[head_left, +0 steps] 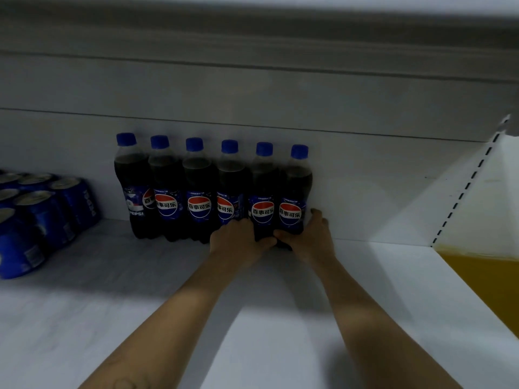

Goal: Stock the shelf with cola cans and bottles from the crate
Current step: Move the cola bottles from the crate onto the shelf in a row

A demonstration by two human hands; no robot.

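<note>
Two hands at the right end of a bottle row on a white shelf (112, 304).
Six blue-capped cola bottles (199, 192) stand upright and touching along the shelf's back edge. The left hand (238, 244) grips the base of the fifth bottle (262, 189), and the right hand (310, 237) wraps the base of the last bottle (296, 189) beside it. Blue cola cans (42, 217) cluster at the shelf's left edge, apart from the bottles.

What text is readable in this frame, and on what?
"PEPSI": label of the leftmost bottle.
"百事可乐": labels of the other five bottles.
"pepsi", sideways, blurred: can nearest the bottles.
Small print on bottle labels and cans: too blurred to read.
</note>
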